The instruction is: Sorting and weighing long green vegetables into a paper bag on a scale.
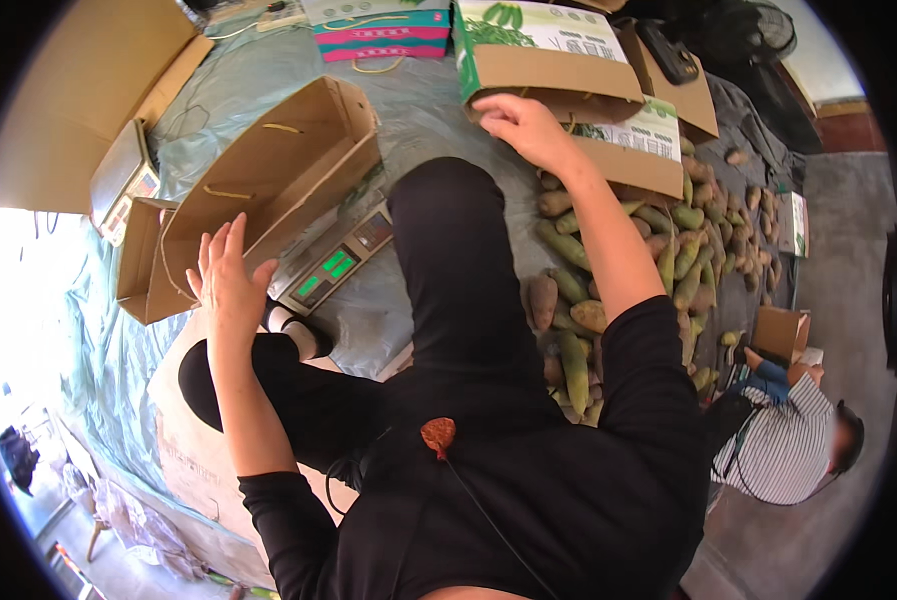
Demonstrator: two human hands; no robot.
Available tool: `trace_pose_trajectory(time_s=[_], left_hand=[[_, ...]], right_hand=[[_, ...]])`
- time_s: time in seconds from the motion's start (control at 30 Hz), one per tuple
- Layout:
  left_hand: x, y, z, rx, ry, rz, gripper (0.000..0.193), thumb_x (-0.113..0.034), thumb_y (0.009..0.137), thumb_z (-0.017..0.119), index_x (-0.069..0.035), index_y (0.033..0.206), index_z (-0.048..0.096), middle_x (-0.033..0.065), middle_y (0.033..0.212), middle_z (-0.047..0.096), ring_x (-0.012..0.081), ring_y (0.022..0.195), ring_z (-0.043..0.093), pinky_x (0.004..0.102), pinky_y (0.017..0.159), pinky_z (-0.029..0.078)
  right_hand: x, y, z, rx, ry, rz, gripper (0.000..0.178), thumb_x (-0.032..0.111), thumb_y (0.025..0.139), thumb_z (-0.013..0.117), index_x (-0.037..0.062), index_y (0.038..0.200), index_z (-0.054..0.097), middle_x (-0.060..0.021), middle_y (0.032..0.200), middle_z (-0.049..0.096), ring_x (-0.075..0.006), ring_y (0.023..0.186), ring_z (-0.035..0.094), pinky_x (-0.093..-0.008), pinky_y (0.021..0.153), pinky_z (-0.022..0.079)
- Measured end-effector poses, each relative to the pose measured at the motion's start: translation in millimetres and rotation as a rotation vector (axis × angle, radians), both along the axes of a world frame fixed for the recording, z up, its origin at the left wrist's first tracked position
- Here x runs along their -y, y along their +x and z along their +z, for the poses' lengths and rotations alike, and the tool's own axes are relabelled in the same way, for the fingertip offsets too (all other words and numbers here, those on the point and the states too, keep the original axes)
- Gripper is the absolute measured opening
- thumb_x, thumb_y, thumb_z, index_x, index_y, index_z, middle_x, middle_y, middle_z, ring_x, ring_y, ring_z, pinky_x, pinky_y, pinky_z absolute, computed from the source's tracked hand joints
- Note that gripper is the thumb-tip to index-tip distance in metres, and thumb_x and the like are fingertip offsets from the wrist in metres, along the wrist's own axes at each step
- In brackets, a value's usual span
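My left hand (231, 290) is open, its fingers spread beside the near end of an open brown cardboard carton (269, 170) with yellow cord handles. The carton rests over a digital scale (339, 260) whose display glows green; whether my fingertips touch the carton I cannot tell. Farther right, my right hand (529, 128) reaches out with thumb and fingers a little apart. It is next to the brown edge of a printed green-and-white carton (549, 70), with no clear grip on it. Another printed carton (634, 165) lies partly under my right forearm.
A pile of long green and brownish root vegetables (689, 250) spreads at the right. Pink-and-teal boxes (384, 35) stand at the back, and a second scale (124, 190) at the left. A person in a striped shirt (784, 450) sits at the lower right. My raised knee (454, 210) is between my hands.
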State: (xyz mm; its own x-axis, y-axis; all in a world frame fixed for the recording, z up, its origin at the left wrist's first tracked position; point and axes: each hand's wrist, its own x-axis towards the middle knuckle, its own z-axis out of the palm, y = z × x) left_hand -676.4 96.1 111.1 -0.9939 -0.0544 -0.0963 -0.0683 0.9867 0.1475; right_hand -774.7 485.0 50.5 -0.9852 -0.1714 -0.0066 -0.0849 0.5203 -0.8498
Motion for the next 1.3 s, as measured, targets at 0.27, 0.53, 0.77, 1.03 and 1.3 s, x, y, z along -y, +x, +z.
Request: trace_pose_trajectory(time_s=[0.27, 0.53, 0.77, 1.03, 1.3], left_hand=[[4, -31, -49, 0.153, -0.101, 0.072, 0.078, -0.02, 0.069, 0.077, -0.022, 0.138, 0.04, 0.0055, 0.138, 0.045, 0.0292, 0.133, 0.034, 0.0652, 0.103, 0.022], [14, -35, -82, 0.139, -0.092, 0.054, 0.031, -0.025, 0.078, 0.066, -0.011, 0.106, 0.065, 0.0158, 0.094, 0.067, 0.0327, 0.092, 0.063, 0.0407, 0.082, 0.047], [22, -20, -92, 0.145, -0.065, 0.087, 0.031, -0.02, 0.073, 0.069, -0.01, 0.102, 0.066, 0.0152, 0.09, 0.067, 0.0319, 0.088, 0.063, 0.0402, 0.08, 0.048], [27, -12, -91, 0.102, -0.043, 0.06, 0.02, -0.016, 0.078, 0.065, -0.014, 0.097, 0.067, 0.009, 0.092, 0.065, 0.0273, 0.093, 0.061, 0.0442, 0.09, 0.038], [26, -11, -89, 0.09, -0.06, 0.08, 0.021, -0.015, 0.076, 0.066, -0.012, 0.097, 0.067, 0.0077, 0.093, 0.064, 0.0269, 0.095, 0.06, 0.0441, 0.091, 0.037]], right_hand=[[-62, 127, -166, 0.368, 0.269, -0.206, 0.029, 0.017, 0.077, 0.063, 0.0079, 0.104, 0.066, -0.0152, 0.089, 0.067, -0.0298, 0.086, 0.064, -0.0377, 0.077, 0.05], [-88, 226, -246, 0.668, 0.553, -0.308, 0.038, 0.019, 0.074, 0.065, 0.0102, 0.111, 0.061, -0.0195, 0.114, 0.059, -0.0344, 0.107, 0.055, -0.0416, 0.09, 0.046], [-115, 266, -287, 0.876, 0.56, -0.606, 0.068, 0.028, 0.065, 0.077, 0.0139, 0.125, 0.05, -0.0174, 0.123, 0.053, -0.0363, 0.115, 0.051, -0.0417, 0.095, 0.044], [-56, 249, -264, 0.938, 0.565, -0.607, 0.077, 0.026, 0.062, 0.08, 0.0126, 0.128, 0.044, -0.0131, 0.131, 0.045, -0.0326, 0.121, 0.045, -0.0426, 0.097, 0.043], [-28, 238, -272, 0.98, 0.759, -0.387, 0.077, 0.023, 0.06, 0.081, 0.0111, 0.126, 0.044, -0.0144, 0.129, 0.046, -0.0328, 0.119, 0.047, -0.0415, 0.096, 0.044]])
